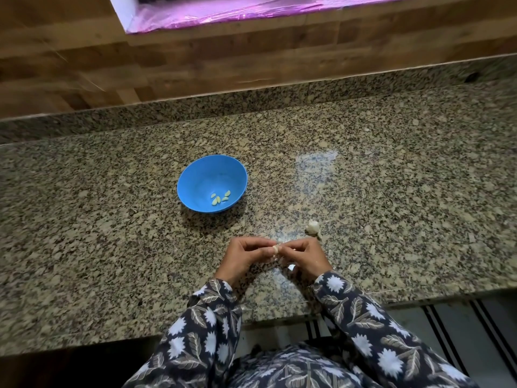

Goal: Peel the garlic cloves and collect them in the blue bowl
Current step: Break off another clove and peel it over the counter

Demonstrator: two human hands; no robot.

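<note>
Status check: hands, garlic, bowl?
Left hand and right hand both pinch one garlic clove, mid-peel. Blue bowl holds a few peeled cloves. Garlic bulb remnant on counter just beyond right hand; nothing between hands and bowl.

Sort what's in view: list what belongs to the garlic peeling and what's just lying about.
Belongs to the job:
blue bowl
peeled cloves in it
clove pinched between left hand and right hand
garlic piece on the counter, beyond the right hand

Just there:
pink sheet at the top
wooden wall
</note>
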